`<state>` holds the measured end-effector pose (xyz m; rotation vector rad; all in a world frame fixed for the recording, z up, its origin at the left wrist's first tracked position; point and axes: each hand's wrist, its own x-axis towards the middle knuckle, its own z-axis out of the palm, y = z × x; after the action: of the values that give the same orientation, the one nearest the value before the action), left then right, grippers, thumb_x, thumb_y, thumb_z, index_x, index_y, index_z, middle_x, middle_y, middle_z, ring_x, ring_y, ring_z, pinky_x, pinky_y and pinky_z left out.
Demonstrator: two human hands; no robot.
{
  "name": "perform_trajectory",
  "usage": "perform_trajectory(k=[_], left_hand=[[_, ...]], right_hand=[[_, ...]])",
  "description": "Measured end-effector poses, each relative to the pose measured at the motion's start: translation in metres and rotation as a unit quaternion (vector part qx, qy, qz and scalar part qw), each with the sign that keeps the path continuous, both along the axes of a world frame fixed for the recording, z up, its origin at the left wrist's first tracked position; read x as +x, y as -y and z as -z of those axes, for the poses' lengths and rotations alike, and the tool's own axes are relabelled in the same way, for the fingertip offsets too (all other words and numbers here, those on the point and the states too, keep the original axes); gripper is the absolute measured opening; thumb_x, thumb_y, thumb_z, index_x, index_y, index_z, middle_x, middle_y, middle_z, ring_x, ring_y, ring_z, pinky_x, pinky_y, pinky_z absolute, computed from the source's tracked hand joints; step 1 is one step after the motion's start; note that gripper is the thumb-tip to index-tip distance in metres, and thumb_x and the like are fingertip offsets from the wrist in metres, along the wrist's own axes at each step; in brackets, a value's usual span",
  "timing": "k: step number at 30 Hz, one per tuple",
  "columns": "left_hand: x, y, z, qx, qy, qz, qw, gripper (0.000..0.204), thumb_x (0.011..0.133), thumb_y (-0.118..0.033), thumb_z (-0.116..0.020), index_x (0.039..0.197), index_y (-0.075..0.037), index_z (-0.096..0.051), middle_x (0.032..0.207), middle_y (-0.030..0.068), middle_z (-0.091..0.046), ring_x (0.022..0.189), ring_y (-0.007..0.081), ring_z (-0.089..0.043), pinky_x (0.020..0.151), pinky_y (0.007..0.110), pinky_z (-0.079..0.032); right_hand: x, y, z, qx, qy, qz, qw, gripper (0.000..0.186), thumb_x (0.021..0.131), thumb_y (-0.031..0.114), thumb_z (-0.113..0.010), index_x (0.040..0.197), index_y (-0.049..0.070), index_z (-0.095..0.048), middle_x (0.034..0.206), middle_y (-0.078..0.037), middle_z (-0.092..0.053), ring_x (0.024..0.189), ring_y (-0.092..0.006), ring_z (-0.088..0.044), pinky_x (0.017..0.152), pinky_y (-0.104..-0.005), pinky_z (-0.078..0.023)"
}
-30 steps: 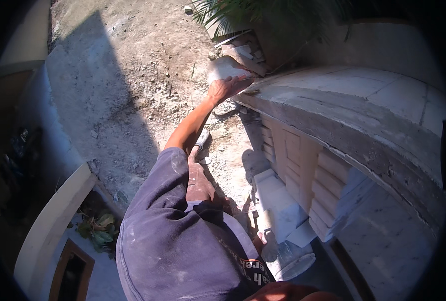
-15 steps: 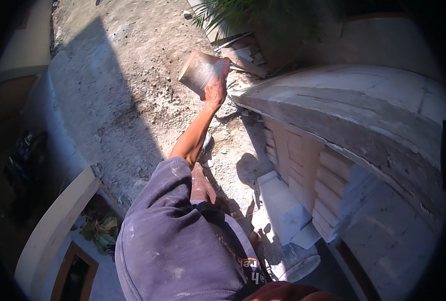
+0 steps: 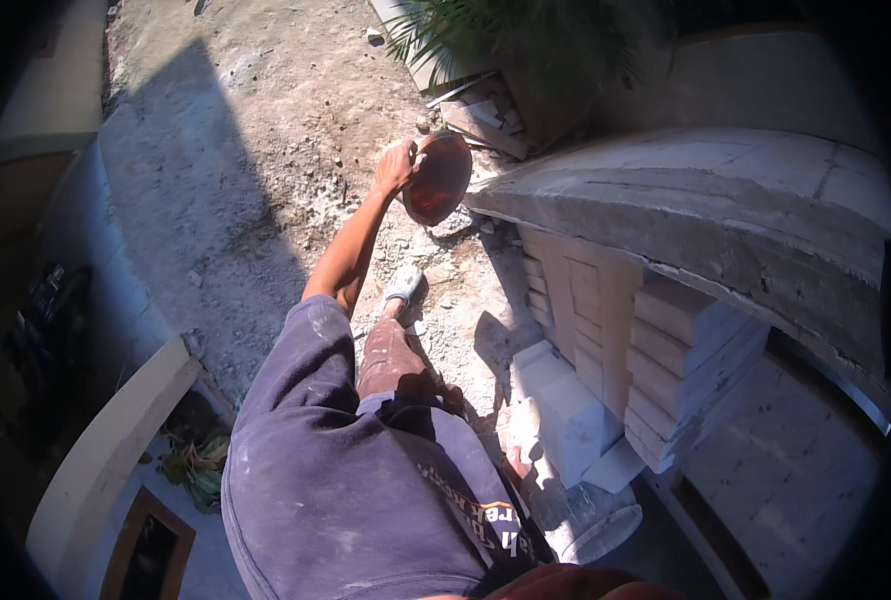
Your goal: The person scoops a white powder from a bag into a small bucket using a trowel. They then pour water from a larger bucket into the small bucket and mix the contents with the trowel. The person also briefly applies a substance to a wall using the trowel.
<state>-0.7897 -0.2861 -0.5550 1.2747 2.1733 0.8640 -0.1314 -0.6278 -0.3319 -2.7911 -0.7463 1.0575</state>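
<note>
Out ahead over the rubble-strewn ground, my left hand (image 3: 397,166) grips a small dusty bucket (image 3: 439,180) by its rim. The bucket is tilted so that its reddish-brown inside faces up toward me. No contents can be made out in it. My left arm is stretched forward, and the fingers are closed on the rim. My right hand does not show. Below the bucket lies rough, pale ground (image 3: 305,150) with loose stones and dust.
A thick concrete slab (image 3: 685,225) juts in at the right, above a moulded pillar base (image 3: 655,370). Broken tiles (image 3: 485,120) lie beside a leafy plant (image 3: 505,40). Lower right stands a cylindrical container (image 3: 605,530). A low wall (image 3: 115,440) curves along the left.
The bucket has swung round in my left hand, from showing its outer side to showing its inside. My hand has moved left and slightly away; the bucket has moved right.
</note>
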Motion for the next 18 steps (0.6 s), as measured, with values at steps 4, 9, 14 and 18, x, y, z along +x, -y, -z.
perform_trajectory(k=[4, 9, 14, 18], left_hand=[[-0.007, 0.031, -0.020, -0.068, 0.069, -0.059, 0.994, 0.043, 0.096, -0.039, -0.076, 0.113, -0.002, -0.062, 0.097, 0.0260, -0.073, 0.093, 0.0483, -0.071, 0.079, 0.056, -0.054], [-0.030, 0.070, -0.024, -0.092, -0.022, -0.196, 0.976, 0.038, 0.101, -0.036, -0.069, 0.111, -0.002, -0.056, 0.095, 0.0297, -0.073, 0.090, 0.0538, -0.070, 0.077, 0.061, -0.055], [0.062, 0.041, -0.033, -0.026, -0.011, -0.175, 0.984, 0.072, 0.086, -0.014, -0.080, 0.149, -0.007, -0.046, 0.103, 0.0316, -0.072, 0.090, 0.0541, -0.070, 0.077, 0.063, -0.055], [0.098, 0.020, 0.001, 0.024, 0.102, 0.138, 0.985, 0.052, 0.079, -0.007, -0.074, 0.129, -0.005, -0.058, 0.109, 0.0315, -0.069, 0.102, 0.0548, -0.065, 0.087, 0.059, -0.052]], right_hand=[[0.002, 0.010, 0.001, 0.012, 0.002, 0.012, 1.000, 0.045, 0.097, 0.038, -0.073, 0.097, -0.006, -0.064, 0.075, -0.015, -0.063, 0.057, -0.0272, -0.060, 0.047, -0.0394, -0.045], [-0.003, 0.011, 0.010, 0.014, -0.022, 0.012, 1.000, 0.045, 0.097, 0.038, -0.073, 0.096, -0.006, -0.064, 0.073, -0.014, -0.062, 0.054, -0.0265, -0.059, 0.045, -0.0391, -0.045], [0.000, 0.012, 0.007, 0.029, -0.026, 0.019, 0.999, 0.044, 0.097, 0.038, -0.073, 0.094, -0.006, -0.064, 0.071, -0.014, -0.062, 0.052, -0.0257, -0.059, 0.043, -0.0387, -0.045], [-0.013, 0.001, 0.023, 0.028, -0.056, -0.002, 0.998, 0.044, 0.098, 0.038, -0.073, 0.093, -0.006, -0.063, 0.070, -0.013, -0.062, 0.050, -0.0252, -0.059, 0.041, -0.0384, -0.044]])
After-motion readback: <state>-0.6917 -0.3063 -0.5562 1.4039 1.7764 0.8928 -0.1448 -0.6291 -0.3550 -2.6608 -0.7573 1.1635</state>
